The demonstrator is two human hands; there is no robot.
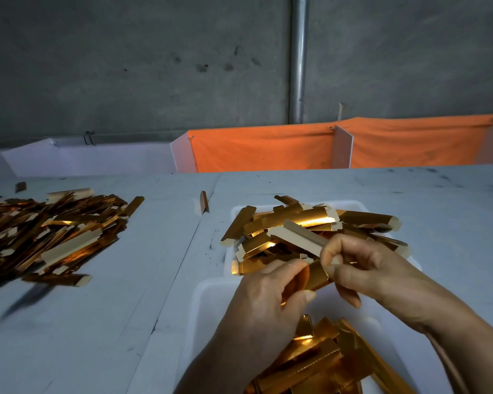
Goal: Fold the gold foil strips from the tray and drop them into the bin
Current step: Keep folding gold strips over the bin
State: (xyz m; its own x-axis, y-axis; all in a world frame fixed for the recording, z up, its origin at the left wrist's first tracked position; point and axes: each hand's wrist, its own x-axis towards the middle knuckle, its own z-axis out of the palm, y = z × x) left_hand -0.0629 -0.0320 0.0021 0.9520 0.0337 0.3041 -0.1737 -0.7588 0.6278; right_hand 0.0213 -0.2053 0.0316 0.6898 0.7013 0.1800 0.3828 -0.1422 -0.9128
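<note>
Hands meet over the white tray (pixel 353 206): left hand (pixel 268 302) and right hand (pixel 365 268) both pinch one gold foil strip (pixel 319 275) between them. Strips heap the tray behind; more lie in the near bin (pixel 211 302). Left on the counter (pixel 160 251) sprawls a big loose pile (pixel 49 231); orange cloth (pixel 268 149) hangs beyond.

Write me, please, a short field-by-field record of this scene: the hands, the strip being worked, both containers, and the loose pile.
left hand: grips the near end of the held strip
right hand: pinches the same strip's middle
held strip: gold foil, pale side up, above the tray
tray: white, far one, heaped with gold strips
bin: white, nearest, holds gold pieces
loose pile: gold strips on the table, far left
table: pale grey
</note>
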